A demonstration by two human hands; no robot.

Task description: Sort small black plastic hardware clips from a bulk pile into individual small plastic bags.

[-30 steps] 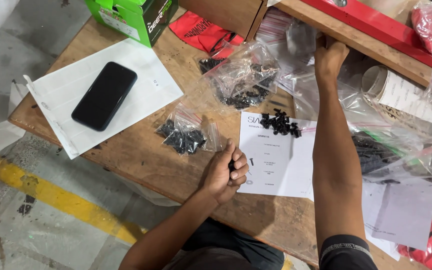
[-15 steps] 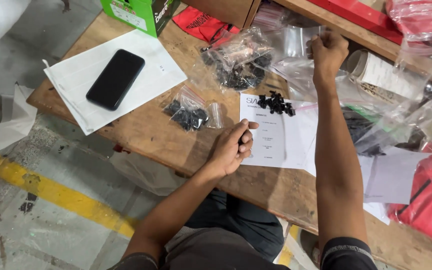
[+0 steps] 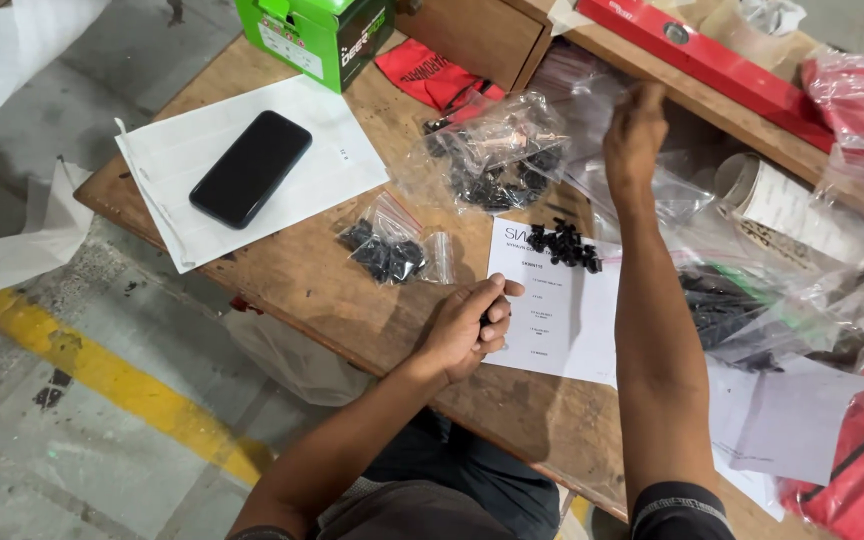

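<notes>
Our left hand (image 3: 464, 330) rests curled at the near edge of the printed sheet (image 3: 552, 310), fingers together around small dark pieces (barely showing); the loose black screws (image 3: 562, 245) lie piled at its far end; our right hand (image 3: 634, 130) reaches far among clear bags (image 3: 497, 150), blurred, its grip unreadable; open wood lies left of the sheet.

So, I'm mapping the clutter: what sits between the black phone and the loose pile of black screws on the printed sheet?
In the head view, a small clear zip bag of black screws lies on bare wooden tabletop between them.
</notes>
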